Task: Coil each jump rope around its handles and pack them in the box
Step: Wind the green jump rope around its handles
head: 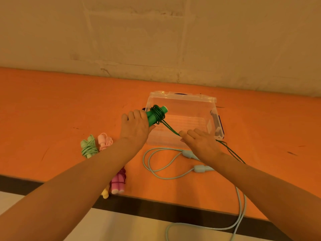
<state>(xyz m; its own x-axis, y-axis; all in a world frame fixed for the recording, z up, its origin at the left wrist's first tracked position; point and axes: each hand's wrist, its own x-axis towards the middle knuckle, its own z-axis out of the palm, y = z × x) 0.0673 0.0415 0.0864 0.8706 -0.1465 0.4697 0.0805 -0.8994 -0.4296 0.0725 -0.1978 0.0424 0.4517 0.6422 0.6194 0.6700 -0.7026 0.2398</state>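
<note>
My left hand (135,125) grips the two bright green handles (155,114) of a jump rope, held over the left edge of the clear plastic box (211,100). Several turns of dark green cord (171,130) wrap the handles, and the cord runs down to my right hand (199,141), which pinches it and lets the rest trail off to the right. A light blue jump rope (157,168) lies uncoiled in front of the box. Its handles (199,168) sit partly under my right wrist.
Coiled ropes lie on the orange table (52,110) at the left: pale green (88,146), pale pink (104,140), magenta (119,181) and a yellow one (105,193) mostly hidden by my left arm. The blue cord hangs over the table's dark front edge. A wall stands behind.
</note>
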